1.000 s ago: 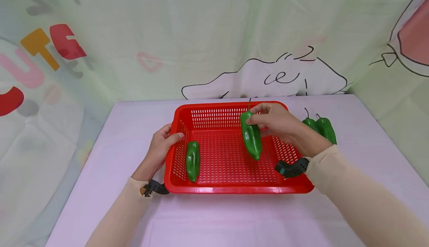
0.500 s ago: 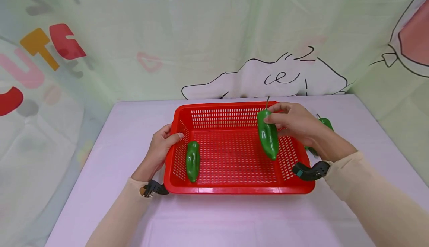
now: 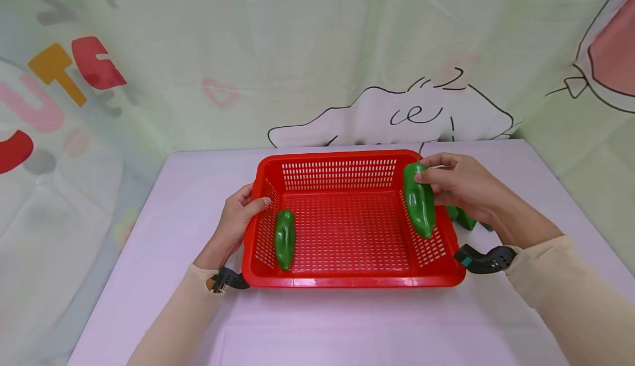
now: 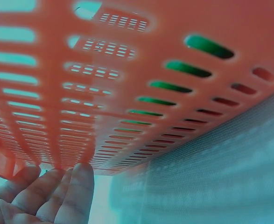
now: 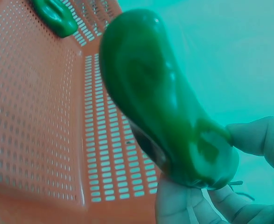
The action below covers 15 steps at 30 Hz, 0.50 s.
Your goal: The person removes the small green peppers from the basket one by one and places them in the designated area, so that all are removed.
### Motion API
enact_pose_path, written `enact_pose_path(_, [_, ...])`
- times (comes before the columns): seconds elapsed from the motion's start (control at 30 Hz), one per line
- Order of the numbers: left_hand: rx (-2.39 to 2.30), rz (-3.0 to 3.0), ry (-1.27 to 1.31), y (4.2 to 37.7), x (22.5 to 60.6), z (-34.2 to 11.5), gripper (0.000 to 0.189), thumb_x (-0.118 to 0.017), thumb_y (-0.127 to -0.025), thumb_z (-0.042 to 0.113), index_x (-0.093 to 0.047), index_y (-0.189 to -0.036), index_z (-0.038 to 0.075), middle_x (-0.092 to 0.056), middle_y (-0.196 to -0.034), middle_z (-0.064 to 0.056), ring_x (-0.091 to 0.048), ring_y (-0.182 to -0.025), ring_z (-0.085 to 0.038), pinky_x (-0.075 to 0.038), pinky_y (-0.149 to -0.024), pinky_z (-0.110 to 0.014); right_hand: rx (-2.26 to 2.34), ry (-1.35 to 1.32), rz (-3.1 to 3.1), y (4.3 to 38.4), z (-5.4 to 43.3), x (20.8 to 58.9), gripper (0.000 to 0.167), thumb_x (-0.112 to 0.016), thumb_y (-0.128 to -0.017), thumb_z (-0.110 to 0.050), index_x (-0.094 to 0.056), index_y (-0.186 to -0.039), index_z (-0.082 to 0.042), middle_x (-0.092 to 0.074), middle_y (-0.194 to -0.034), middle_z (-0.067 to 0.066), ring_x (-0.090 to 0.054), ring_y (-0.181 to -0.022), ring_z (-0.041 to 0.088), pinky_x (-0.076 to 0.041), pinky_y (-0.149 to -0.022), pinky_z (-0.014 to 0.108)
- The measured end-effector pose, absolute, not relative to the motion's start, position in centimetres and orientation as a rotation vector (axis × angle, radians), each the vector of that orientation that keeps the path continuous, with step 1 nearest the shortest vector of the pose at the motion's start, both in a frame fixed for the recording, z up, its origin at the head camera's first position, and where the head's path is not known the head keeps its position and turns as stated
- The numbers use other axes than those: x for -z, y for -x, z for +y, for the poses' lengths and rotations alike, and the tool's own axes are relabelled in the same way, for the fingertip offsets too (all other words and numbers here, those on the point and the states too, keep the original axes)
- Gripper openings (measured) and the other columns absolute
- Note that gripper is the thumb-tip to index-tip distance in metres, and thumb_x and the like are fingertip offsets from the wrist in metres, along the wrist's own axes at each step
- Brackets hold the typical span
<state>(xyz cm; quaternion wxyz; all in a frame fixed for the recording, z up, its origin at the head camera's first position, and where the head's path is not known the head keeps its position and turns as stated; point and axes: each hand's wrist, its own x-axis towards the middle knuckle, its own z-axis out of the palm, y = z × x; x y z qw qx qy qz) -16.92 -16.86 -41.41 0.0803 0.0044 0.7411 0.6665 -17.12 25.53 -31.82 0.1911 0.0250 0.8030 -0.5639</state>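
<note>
My right hand (image 3: 463, 187) pinches a long green pepper (image 3: 419, 200) near its stem, over the right wall of a red plastic basket (image 3: 347, 281). In the right wrist view the pepper (image 5: 151, 93) hangs between thumb and fingers, its stem by the fingertips. On the left side, my left hand (image 3: 238, 214) grips the basket's rim, thumb on top. The left wrist view has the left fingers (image 4: 78, 191) against the basket's slotted outer wall. Inside the basket, along its left wall, lies another green pepper (image 3: 285, 239).
More green peppers (image 3: 465, 220) lie on the table right of the basket, partly hidden behind my right hand. A pale lilac cloth covers the table (image 3: 317, 327). Behind it hangs a printed curtain (image 3: 307, 52).
My right hand has moved right with the pepper, from over the basket's inside to over its right wall. The left hand and basket stay in place.
</note>
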Motion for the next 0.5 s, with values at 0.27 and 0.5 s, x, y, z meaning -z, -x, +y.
enact_pose_path(0.27, [-1.994,2.219,-0.028,16.9,41.5,-16.9,0.050,-0.060,-0.102,0.016,-0.049,-0.150,0.006,-0.064,-0.135,-0.023,-0.073,-0.109,-0.037,-0.064,-0.082,-0.043,1.552,-0.075,2.317,16.5,27.8,32.2,0.051,-0.059,-0.105,-0.025,-0.038,-0.143,0.003,-0.064,-0.106,-0.003,-0.069,-0.087,0.014,-0.064,-0.080,0.031])
enact_pose_path(0.5, [-2.004,2.207,-0.036,16.9,41.6,-16.9,0.050,-0.060,-0.102,0.016,-0.049,-0.150,0.006,-0.063,-0.136,-0.023,-0.072,-0.111,-0.036,-0.064,-0.084,-0.043,1.511,-0.108,2.357,16.0,30.2,32.5,0.052,-0.056,-0.107,-0.025,-0.036,-0.144,0.005,-0.059,-0.109,-0.005,-0.064,-0.089,0.012,-0.064,-0.079,0.028])
